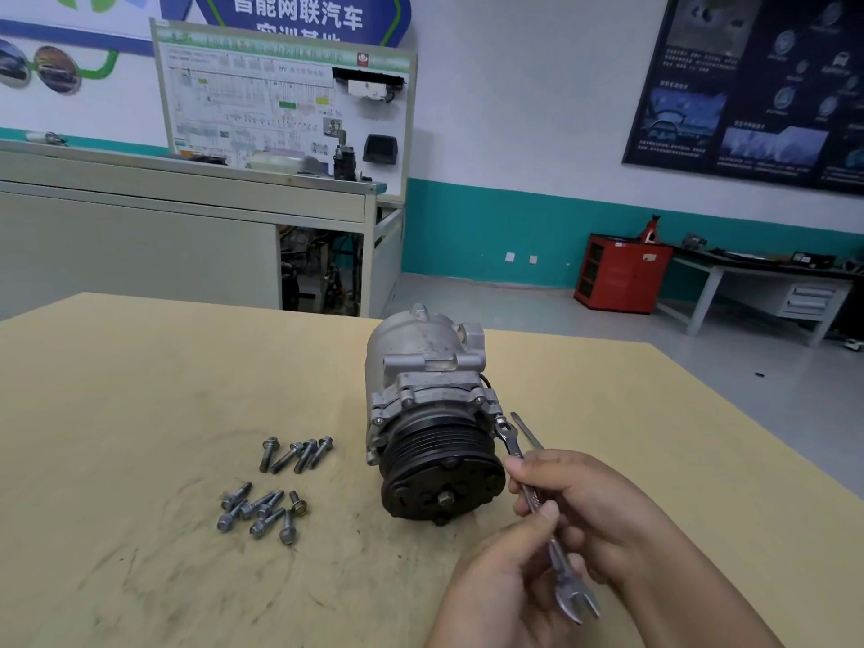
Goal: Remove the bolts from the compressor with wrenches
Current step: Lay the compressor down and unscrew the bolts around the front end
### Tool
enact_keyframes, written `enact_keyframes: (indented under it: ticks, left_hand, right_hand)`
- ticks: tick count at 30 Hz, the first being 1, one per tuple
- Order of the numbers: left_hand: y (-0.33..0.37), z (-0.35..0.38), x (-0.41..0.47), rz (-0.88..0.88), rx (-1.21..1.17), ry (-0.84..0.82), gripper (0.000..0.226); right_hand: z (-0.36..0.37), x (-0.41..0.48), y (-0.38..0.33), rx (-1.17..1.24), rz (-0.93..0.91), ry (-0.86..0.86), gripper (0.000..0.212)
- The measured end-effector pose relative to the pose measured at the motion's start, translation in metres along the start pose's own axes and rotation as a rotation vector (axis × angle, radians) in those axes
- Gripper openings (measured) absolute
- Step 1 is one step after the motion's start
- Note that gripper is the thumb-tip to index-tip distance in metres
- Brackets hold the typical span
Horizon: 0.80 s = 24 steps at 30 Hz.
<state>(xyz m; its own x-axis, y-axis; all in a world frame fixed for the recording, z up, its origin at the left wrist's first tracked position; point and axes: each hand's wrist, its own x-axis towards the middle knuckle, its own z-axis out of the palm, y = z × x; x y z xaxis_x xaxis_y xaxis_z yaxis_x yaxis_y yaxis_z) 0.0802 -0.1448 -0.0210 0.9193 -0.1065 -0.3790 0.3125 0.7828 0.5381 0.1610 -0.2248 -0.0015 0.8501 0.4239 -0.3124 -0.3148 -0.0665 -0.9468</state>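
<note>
Here the compressor (428, 367) lies on its side, pulley (442, 479) facing the person.

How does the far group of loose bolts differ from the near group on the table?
The far group has four bolts; the near group has more. The far group's bolts lie nearly parallel; the near group's point several ways. Both lie on the table left of the compressor.

white-and-teal wall (514, 133), grey floor (514, 306), red cabinet (622, 278), grey workbench (187, 226)
</note>
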Motion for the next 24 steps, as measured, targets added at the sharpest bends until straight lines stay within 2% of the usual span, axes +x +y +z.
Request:
enact_keyframes:
  ticks: [3,5,10,12,16,19,21,24]
  left_hand:
    - [0.003,0.0,0.003,0.051,0.047,0.025,0.044]
    - [0.007,-0.001,0.002,0.056,0.047,0.031,0.049]
    - [0.007,-0.008,0.001,0.037,0.008,0.026,0.047]
    - [0.007,-0.01,0.002,0.01,-0.044,0.017,0.043]
    - [0.008,-0.011,0.002,-0.079,-0.157,0.016,0.035]
    - [0.007,-0.012,0.003,-0.097,-0.203,0.019,0.033]
    - [0.006,-0.012,0.003,-0.108,-0.195,0.029,0.034]
    - [0.004,-0.012,0.003,-0.12,-0.127,0.059,0.043]
  right_hand:
    - [0.002,0.002,0.005,-0.122,-0.105,0.059,0.031]
    - [0.002,0.004,0.007,-0.147,-0.147,0.063,0.027]
    - [-0.013,0.004,0.01,0.084,-0.035,-0.224,0.028]
    - [-0.015,0.005,0.012,0.17,0.02,-0.284,0.027]
    - [-0.009,0.01,0.018,0.317,0.11,-0.23,0.022]
    - [-0.004,0.009,0.019,0.315,0.132,-0.172,0.027]
    - [-0.003,0.007,0.018,0.333,0.143,-0.139,0.019]
    - [-0.001,0.004,0.017,0.324,0.153,-0.117,0.016]
